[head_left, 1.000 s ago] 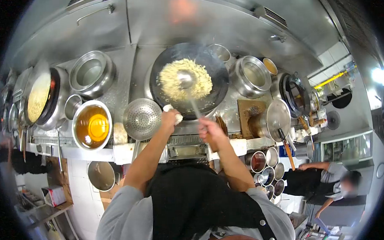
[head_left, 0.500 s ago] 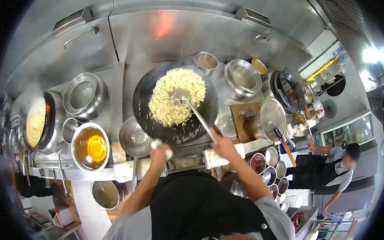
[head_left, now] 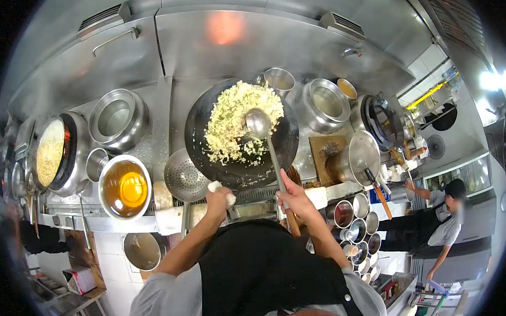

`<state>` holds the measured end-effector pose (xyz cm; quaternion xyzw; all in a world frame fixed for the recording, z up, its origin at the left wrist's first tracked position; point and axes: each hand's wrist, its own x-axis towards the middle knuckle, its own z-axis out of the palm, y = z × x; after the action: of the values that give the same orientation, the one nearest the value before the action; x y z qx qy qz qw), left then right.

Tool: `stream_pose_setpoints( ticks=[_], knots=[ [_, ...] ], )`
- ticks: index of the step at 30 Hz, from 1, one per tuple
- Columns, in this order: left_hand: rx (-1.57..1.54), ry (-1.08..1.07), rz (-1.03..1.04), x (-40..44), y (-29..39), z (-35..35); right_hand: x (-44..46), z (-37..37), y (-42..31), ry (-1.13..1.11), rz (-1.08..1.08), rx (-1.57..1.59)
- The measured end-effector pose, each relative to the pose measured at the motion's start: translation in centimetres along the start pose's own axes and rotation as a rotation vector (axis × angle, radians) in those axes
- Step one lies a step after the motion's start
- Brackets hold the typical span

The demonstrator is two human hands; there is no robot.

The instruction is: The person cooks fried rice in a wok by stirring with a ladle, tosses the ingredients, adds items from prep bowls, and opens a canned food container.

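On the steel counter (head_left: 157, 125), toward its front edge at left, stands a bowl (head_left: 101, 188) with amber liquid. Next, a perforated strainer (head_left: 182, 176) lies at the same edge. The left hand (head_left: 216, 204) is closed around a white cloth (head_left: 214, 186), beside the near rim of the wok (head_left: 195, 135); whether it grips this rim, I cannot tell. Pale, chopped food (head_left: 232, 115) is heaped inside the wok, the ladle (head_left: 259, 124) at its right part. The right hand (head_left: 297, 201) has fingers wrapped around the ladle's handle
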<state>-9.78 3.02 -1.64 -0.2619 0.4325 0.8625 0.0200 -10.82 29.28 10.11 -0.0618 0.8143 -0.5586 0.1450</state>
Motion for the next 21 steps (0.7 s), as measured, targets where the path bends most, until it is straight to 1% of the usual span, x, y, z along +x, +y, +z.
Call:
stream_pose_setpoints(
  ticks=[1,2,3,5,6,7,8,9,10,11,12,13,14,15,16,17,18,19,20,21],
  knots=[
    [-0.002,0.002,-0.010,0.6,0.1,0.1,-0.8,-0.4,-1.8,-0.141,0.228,0.409],
    [-0.006,0.027,-0.029,2.6,0.3,0.6,-0.6,-1.3,-2.7,-0.273,0.190,0.572],
    [-0.009,0.053,-0.052,4.7,0.0,1.0,0.4,-2.3,-1.7,-0.314,0.177,0.766],
    [0.079,-0.033,-0.002,11.4,-2.8,0.4,3.1,-2.9,-4.4,-0.395,0.024,1.287],
    [0.059,-0.024,-0.001,11.6,-2.3,1.0,3.6,-3.4,-7.3,-0.361,-0.068,1.200],
    [0.176,-0.007,-0.062,11.3,-0.9,1.7,4.5,-3.8,-9.8,-0.336,-0.167,1.115],
    [0.299,0.011,-0.122,10.4,0.6,2.2,6.7,-6.5,-9.0,-0.385,-0.090,0.807],
    [0.294,0.023,-0.111,8.6,2.0,2.4,9.0,-8.9,-8.2,-0.424,-0.021,0.502],
    [0.156,0.022,-0.129,5.8,3.0,2.2,10.2,-8.9,-10.9,-0.181,0.012,-0.151],
    [0.018,0.022,-0.147,3.7,2.9,1.7,14.7,-10.3,-6.8,0.066,-0.405,-0.456],
    [0.167,0.060,-0.104,3.5,1.0,-0.2,16.7,-10.6,-8.9,0.231,-0.186,-0.018],
    [0.218,0.009,-0.038,0.8,0.4,-1.4,18.1,-10.3,-11.2,0.261,-0.232,0.636],
    [0.269,-0.039,0.030,-2.7,0.8,-2.2,18.8,-10.6,-13.9,0.307,-0.257,0.864],
    [0.412,-0.046,0.065,-6.6,2.1,-2.7,20.7,-12.6,-14.3,0.385,-0.378,0.789],
    [0.552,-0.048,0.097,-9.9,2.5,-3.6,18.6,-12.1,-17.7,0.387,-0.567,0.722],
    [0.651,-0.043,0.203,-11.6,-0.1,-6.3,17.1,-11.8,-19.7,0.351,-0.617,0.754],
    [0.756,-0.036,0.302,-13.4,-2.7,-9.1,17.8,-11.6,-19.1,0.328,-0.681,0.719],
    [0.634,0.089,0.075,-15.6,-4.2,-10.3,18.5,-11.2,-17.8,0.309,-0.739,0.687],
    [0.500,0.210,-0.146,-18.0,-5.8,-11.5,20.4,-9.0,-15.5,0.351,-0.682,0.565],
    [0.625,0.344,-0.160,-19.8,-9.3,-14.2,22.8,-6.3,-12.6,0.389,-0.630,0.444]
  ],
)
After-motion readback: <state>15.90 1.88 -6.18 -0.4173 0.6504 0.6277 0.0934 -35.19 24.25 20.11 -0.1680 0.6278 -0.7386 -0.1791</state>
